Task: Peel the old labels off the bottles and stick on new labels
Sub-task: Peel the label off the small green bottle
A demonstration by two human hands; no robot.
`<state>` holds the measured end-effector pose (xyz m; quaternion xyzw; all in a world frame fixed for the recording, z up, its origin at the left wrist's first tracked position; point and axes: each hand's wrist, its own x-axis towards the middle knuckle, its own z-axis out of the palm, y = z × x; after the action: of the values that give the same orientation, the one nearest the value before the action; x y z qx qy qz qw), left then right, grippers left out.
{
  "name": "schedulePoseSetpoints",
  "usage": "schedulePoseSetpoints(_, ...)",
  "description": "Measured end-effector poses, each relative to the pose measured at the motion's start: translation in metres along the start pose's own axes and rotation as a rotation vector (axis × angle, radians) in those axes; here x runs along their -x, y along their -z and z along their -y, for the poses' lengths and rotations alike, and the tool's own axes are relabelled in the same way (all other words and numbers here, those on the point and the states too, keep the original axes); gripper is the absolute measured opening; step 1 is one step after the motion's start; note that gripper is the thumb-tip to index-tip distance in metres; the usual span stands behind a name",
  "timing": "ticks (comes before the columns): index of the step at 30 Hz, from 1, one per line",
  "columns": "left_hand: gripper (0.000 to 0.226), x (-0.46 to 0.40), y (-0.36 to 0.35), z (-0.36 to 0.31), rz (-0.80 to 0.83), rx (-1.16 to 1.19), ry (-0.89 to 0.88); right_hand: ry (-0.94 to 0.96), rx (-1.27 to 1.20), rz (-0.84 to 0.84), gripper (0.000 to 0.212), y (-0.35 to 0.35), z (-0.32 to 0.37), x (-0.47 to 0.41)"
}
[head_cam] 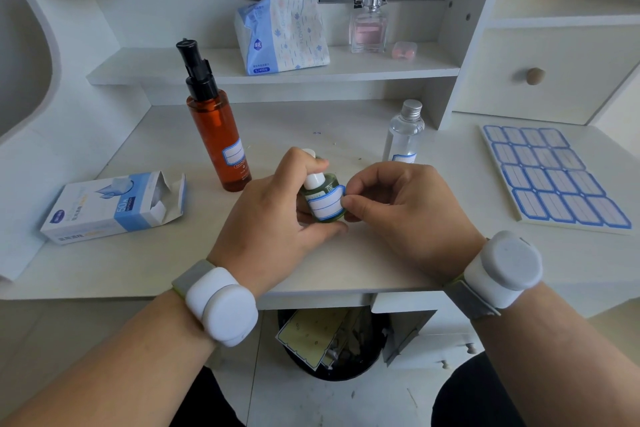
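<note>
We look down at a white desk point(346, 253) from above our own two hands. At the near left lies an opened blue-and-white carton point(114, 208). Farther back and right of it stands a tall amber pump bottle point(216, 135), already wearing a blue-bordered label low on its side.

At the centre, our left hand point(273, 215) wraps around a small green bottle point(323, 199) with a white cap, fingers curled behind it and thumb underneath, tilting it toward us just above the desk. A new label point(325, 204), white with a blue border, lies across its front. Our right hand point(405, 204) pinches the label's right edge between thumb and forefinger against the bottle's side.

We judge the bottle light, rigid and smooth, so likely slippery; holding the body, clear of the label, seems best. The label looks thin and floppy, best handled by its edges.

Behind our right hand stands a clear bottle point(403, 132) with a silver cap, also labelled. At the right lies a sheet of blank labels point(550, 180). A shelf at the far side holds a tissue pack point(280, 35) and a pink perfume bottle point(369, 24). Below the desk sits a dark waste bin point(332, 343) holding scraps.
</note>
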<state>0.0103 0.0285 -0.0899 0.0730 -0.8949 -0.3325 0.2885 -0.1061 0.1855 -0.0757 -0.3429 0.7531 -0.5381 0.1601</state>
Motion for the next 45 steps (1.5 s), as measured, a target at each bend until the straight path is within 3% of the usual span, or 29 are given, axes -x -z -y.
schedulePoseSetpoints(20, 0.065, -0.002, -0.002, 0.003, -0.095, -0.116, -0.063, -0.111, -0.089, -0.002, 0.005, -0.010, 0.009, -0.001)
schedulePoseSetpoints(45, 0.065, 0.000, -0.003, 0.002, -0.073, -0.152, -0.046, -0.057, 0.007, 0.016, 0.011, -0.015, 0.007, -0.001)
